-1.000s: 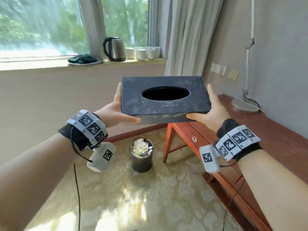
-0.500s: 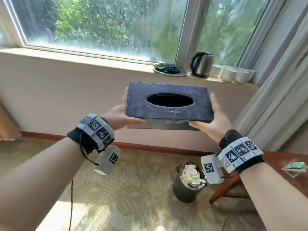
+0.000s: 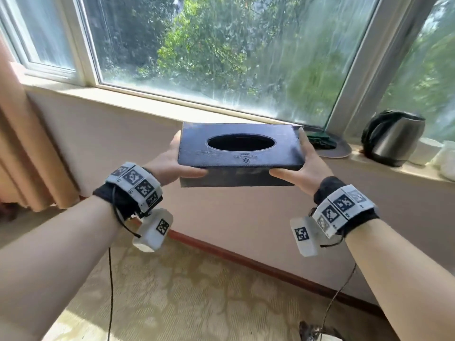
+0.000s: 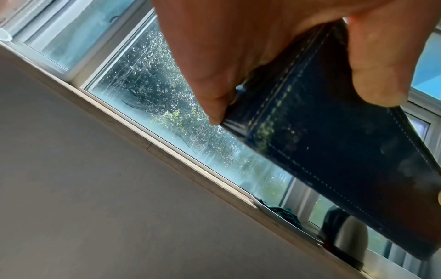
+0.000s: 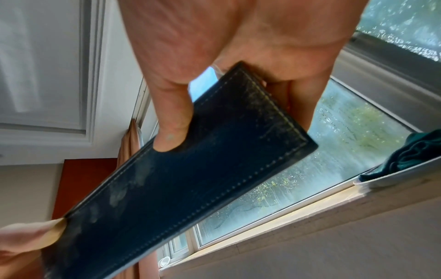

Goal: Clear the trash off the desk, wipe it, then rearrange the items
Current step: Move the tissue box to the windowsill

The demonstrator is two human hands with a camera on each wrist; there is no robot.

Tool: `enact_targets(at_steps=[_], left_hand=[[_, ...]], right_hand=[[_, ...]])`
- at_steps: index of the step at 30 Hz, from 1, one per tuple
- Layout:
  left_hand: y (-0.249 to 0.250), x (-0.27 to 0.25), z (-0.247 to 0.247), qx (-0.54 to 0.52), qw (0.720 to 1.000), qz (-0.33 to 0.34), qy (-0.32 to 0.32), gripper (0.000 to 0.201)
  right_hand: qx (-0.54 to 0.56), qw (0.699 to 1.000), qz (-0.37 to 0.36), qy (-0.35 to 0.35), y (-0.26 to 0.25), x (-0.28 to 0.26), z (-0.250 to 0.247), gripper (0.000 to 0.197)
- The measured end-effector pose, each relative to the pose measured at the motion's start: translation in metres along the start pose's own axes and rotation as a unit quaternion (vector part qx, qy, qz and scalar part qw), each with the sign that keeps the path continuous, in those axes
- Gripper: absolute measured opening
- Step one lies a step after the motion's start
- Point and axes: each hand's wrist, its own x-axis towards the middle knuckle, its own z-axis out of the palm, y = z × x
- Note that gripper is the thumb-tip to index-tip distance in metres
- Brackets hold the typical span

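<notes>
A dark leather tissue box (image 3: 240, 153) with an oval opening on top hangs in the air in front of the window sill (image 3: 138, 104). My left hand (image 3: 172, 166) grips its left end, thumb on the front face, fingers behind. My right hand (image 3: 301, 168) grips the right end the same way. In the left wrist view the box's (image 4: 334, 151) stitched front face runs under my thumb (image 4: 381, 75). The right wrist view has my thumb (image 5: 171, 120) pressed on the box's (image 5: 190, 179) front face. The desk is out of view.
On the sill at the right stand a steel kettle (image 3: 394, 139), white cups (image 3: 440, 153) and a plate with a green cloth (image 3: 325, 143). A peach curtain (image 3: 22, 143) hangs at the left. The rim of a trash bin (image 3: 310, 333) shows at the bottom edge. Carpet (image 3: 184, 291) covers the floor.
I have turned left from the desk toward the window with the box held in both hands. The desk has left the view and the trash bin has slid to the bottom edge.
</notes>
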Motion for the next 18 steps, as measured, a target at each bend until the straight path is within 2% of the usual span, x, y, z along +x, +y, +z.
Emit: enact_targets(at_steps=[4,7,10,15,18], left_hand=[[-0.012,0.064,-0.011,0.017,1.0,0.012,0.009,0.118],[-0.026,0.12,-0.022,0.016,1.0,0.017,0.004,0.103],[-0.046,0.193,-0.041,0.051,0.998,0.017,-0.018,0.106],[-0.054,0.318,-0.064,0.117,0.991,0.048,-0.044,0.084],[-0.067,0.387,-0.073,0.107,0.989,0.034,-0.1,0.095]], right_hand=[[-0.01,1.0,0.005,0.015,0.016,0.062,0.013,0.107],[-0.017,1.0,0.008,0.011,0.029,0.111,0.027,0.107],[-0.027,0.999,0.015,0.007,0.042,0.17,0.04,0.11],[-0.049,0.994,0.085,0.046,0.055,0.261,0.058,0.109],[-0.041,0.991,0.118,0.05,0.062,0.309,0.067,0.11]])
